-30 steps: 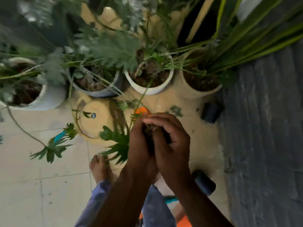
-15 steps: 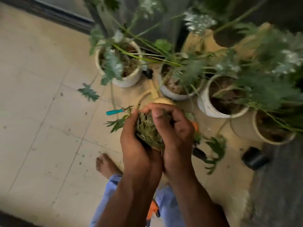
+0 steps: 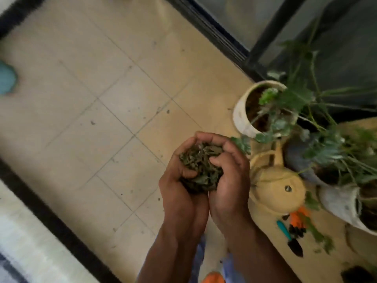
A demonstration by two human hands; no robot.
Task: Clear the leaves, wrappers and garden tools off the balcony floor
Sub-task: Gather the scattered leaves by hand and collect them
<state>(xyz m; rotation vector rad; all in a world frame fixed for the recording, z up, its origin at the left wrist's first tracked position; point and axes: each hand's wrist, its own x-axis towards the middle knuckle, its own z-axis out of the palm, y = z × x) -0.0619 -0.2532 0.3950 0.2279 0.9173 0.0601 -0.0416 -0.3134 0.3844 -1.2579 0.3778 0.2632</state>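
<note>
The tiled balcony floor (image 3: 114,111) is lying bare on the left. Above it, the left hand (image 3: 179,193) and right hand (image 3: 228,186) are cupping together, fingers (image 3: 219,160) curling closed around a clump of dry leaves (image 3: 199,168). Further right, a yellow watering can (image 3: 275,188) is sitting beside the white plant pot (image 3: 242,117), and a teal-handled trowel (image 3: 289,240) is lying on the floor.

Pale tiled balcony floor (image 3: 114,111), speckled with small dark bits. Along its right side stand a cream pot (image 3: 242,117), a yellow watering can (image 3: 273,188) and a white pot (image 3: 338,203). Near the can lie a teal-handled trowel (image 3: 289,237) and an orange-handled tool (image 3: 296,221).
</note>
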